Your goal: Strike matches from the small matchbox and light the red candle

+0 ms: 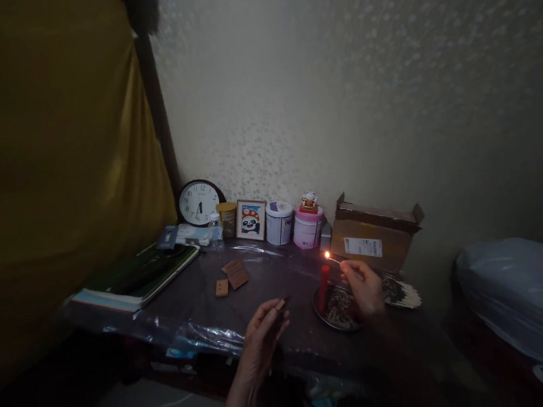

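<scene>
A burning match (334,260) is pinched between the thumb and fingers of my right hand (365,286). Its flame glows just above the top of a red candle (324,289), close to the wick end; whether they touch I cannot tell. The candle stands upright in a round dark dish (326,322) strewn with small bits. My left hand (261,331) is closed around a small brown matchbox (280,305), mostly hidden by the fingers. Further back on the table lie several similar small brown boxes (236,274).
A cardboard box (379,233) stands behind my right hand, with a heap of matchsticks (404,294) before it. Along the wall are a clock (199,202), a framed panda picture (250,220) and two tins (280,223). A green book (146,272) lies left on the plastic-covered table.
</scene>
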Motion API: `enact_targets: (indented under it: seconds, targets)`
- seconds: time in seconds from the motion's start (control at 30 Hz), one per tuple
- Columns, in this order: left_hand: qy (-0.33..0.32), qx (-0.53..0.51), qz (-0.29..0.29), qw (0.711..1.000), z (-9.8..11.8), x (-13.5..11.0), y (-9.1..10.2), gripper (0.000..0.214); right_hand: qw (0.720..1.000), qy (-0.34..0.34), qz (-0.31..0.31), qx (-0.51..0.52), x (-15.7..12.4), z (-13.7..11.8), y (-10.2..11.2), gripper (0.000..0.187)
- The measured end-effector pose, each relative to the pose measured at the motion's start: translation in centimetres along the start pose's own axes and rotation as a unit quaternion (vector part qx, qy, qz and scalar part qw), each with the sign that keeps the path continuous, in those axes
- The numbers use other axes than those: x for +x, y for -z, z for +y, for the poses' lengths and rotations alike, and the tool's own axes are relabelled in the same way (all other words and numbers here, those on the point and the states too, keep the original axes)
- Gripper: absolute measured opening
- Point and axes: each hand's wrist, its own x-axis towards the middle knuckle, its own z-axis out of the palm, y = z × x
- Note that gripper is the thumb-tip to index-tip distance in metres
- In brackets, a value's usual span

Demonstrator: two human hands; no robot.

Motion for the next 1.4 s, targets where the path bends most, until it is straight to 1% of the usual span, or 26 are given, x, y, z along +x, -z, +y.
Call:
enact_targets:
  seconds: [0.33, 0.7, 0.87, 1.4]
  targets:
    - [0.0, 0.003, 0.001, 1.0, -0.1, 0.0, 0.1, 0.024, 1.0, 0.003, -0.009, -0.022, -0.4, -0.9, -0.2, 0.028]
    - [0.005, 0.006, -0.009, 1.0, -0.1, 0.0, 0.1, 0.021, 0.999, 0.003, -0.03, -0.04, -0.5, 0.1, -0.1, 0.029]
    - [0.006, 0.01, -0.003, 1.0, 0.0, -0.1, -0.1, 0.022, 0.998, 0.005, -0.033, -0.044, -0.5, 0.2, 0.0, 0.03]
    - [0.007, 0.021, 0.006, 1.0, 0.0, 0.0, -0.1, 0.023, 0.998, -0.004, -0.027, -0.057, -0.7, 0.3, -0.1, 0.036]
